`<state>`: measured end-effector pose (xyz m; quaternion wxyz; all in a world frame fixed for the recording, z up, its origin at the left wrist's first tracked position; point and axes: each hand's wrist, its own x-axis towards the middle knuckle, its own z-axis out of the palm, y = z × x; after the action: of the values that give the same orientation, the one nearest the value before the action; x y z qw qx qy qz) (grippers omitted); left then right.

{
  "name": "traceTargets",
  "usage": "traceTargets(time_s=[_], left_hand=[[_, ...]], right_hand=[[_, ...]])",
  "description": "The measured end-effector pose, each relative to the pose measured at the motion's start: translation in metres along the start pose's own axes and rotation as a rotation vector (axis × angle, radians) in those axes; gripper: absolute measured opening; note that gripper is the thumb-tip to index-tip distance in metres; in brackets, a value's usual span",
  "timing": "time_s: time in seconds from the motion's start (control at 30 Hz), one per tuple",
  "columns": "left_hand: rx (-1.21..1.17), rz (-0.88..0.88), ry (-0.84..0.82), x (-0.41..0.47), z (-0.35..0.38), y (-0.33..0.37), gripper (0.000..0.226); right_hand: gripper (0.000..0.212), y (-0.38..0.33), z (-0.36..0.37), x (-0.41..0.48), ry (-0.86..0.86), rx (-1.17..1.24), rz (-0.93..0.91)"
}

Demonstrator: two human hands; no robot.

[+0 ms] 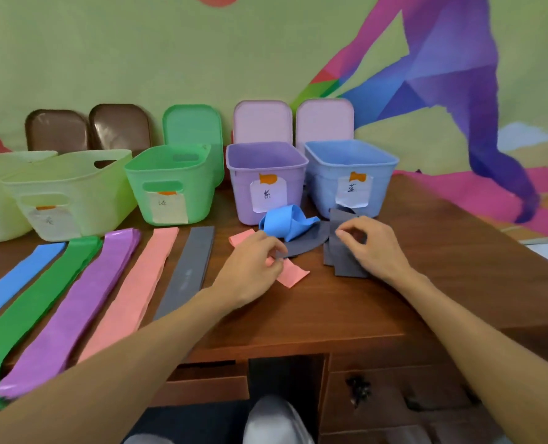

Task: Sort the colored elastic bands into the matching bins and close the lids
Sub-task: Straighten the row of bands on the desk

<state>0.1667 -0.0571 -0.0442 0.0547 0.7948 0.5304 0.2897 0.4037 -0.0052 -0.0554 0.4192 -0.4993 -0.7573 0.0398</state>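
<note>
A tangled heap lies in front of the purple bin (266, 161) and blue bin (351, 165): a crumpled blue band (287, 223), a grey band (304, 241) and a pink band (293, 275). My left hand (255, 267) pinches the grey band's edge over the pink one. My right hand (370, 246) pinches the folded grey band (343, 264) near the blue bin. Laid flat at the left are a blue band (16, 280), a green band (32, 309), a purple band (74, 312), a pink band (131, 293) and a grey band (189, 270).
A green bin (170, 174) and two pale yellow bins (67, 184) stand in the row at the left. Lids lean against the wall behind: brown (118, 126), green (192, 123) and pink (263, 121). The wooden desk's front edge (298, 341) has drawers below.
</note>
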Motion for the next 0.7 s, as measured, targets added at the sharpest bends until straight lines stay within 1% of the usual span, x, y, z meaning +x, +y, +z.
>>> traceTargets(time_s=[0.07, 0.1, 0.2, 0.23, 0.3, 0.33, 0.47, 0.5, 0.53, 0.57, 0.63, 0.7], left_hand=[[-0.009, 0.023, 0.005, 0.011, 0.01, 0.005, 0.014], [-0.012, 0.038, -0.007, 0.016, 0.016, 0.008, 0.013], [-0.045, 0.063, -0.043, 0.024, 0.033, 0.015, 0.012], [-0.037, 0.073, -0.057, 0.025, 0.038, 0.016, 0.013], [0.024, 0.103, -0.079, 0.026, 0.044, 0.015, 0.016], [0.042, 0.115, -0.083, 0.027, 0.046, 0.014, 0.017], [0.054, 0.119, -0.083, 0.026, 0.045, 0.014, 0.019], [0.058, 0.122, -0.083, 0.026, 0.045, 0.014, 0.019], [0.061, 0.123, -0.087, 0.025, 0.045, 0.014, 0.02], [0.066, 0.127, -0.088, 0.023, 0.045, 0.015, 0.021], [0.087, 0.132, -0.088, 0.022, 0.045, 0.016, 0.022], [0.102, 0.131, -0.088, 0.021, 0.044, 0.017, 0.023]], right_hand=[[0.011, 0.004, -0.005, -0.007, 0.004, 0.038, 0.045], [0.016, 0.005, -0.01, -0.009, -0.046, 0.048, 0.06], [0.025, 0.008, -0.023, -0.018, -0.327, 0.112, 0.09], [0.029, 0.01, -0.026, -0.02, -0.397, 0.142, 0.094], [0.033, 0.013, -0.027, -0.02, -0.462, 0.149, 0.087], [0.03, 0.015, -0.025, -0.019, -0.453, 0.15, 0.08], [0.007, 0.016, -0.02, -0.019, -0.318, 0.172, 0.034], [0.005, 0.015, -0.019, -0.019, -0.28, 0.17, 0.037], [0.012, 0.015, -0.018, -0.019, -0.219, 0.161, 0.047], [0.017, 0.016, -0.019, -0.019, -0.131, 0.157, 0.061], [0.019, 0.023, -0.02, -0.017, 0.1, 0.163, 0.139], [0.019, 0.031, -0.022, -0.014, 0.325, 0.194, 0.293]])
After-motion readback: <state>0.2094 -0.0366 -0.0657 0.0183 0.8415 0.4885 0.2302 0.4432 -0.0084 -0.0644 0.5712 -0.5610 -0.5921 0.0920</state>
